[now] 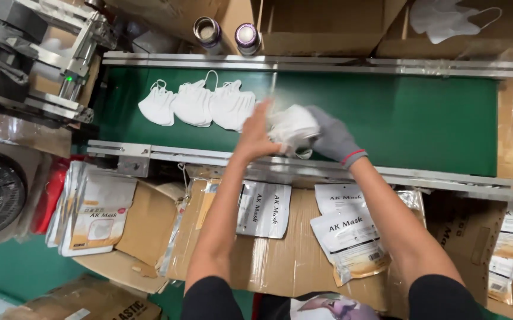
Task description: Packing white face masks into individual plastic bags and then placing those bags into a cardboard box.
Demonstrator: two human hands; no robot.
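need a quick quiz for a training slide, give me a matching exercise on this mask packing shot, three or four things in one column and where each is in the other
Things
1. left hand
2. right hand
3. three white masks
4. printed pouches

Places or states
a. lying in a row on the green belt, left of the hands
b. bare, touching the bundle of white masks
c. on cardboard below the belt's near rail
d. in a grey glove, gripping that bundle

Pairs: 1-b, 2-d, 3-a, 4-c
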